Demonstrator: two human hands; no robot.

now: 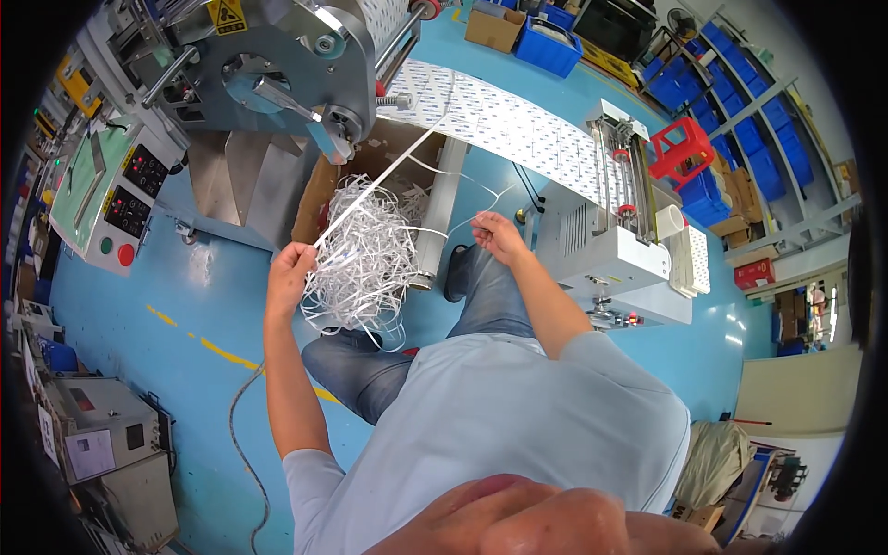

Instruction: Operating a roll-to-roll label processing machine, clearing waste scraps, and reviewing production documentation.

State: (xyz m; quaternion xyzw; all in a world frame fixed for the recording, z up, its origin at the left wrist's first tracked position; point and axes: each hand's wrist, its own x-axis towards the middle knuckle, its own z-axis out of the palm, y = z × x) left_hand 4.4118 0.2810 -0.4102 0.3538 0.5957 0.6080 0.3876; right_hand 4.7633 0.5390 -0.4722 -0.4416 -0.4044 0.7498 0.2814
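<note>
My left hand (292, 270) is closed on a narrow white waste strip (375, 188), which runs taut up toward the printed web (509, 117). Its fingers are wrapped beside a large tangle of white strips (359, 250) spilling from a cardboard box (314, 199). Out to the right, my right hand (500, 237) pinches a thin pale strand (467, 222) that loops back toward the same strips. The web, white with small blue marks, stretches from the big grey machine (287, 79) on the left to a smaller white machine (592, 245) on the right.
A control panel (111, 199) with buttons stands at the left, above the blue floor. Behind the smaller machine are a red plastic stool (682, 153) and blue bins (548, 48). A grey cable (236, 416) lies on the floor at my left. My legs straddle the space before the box.
</note>
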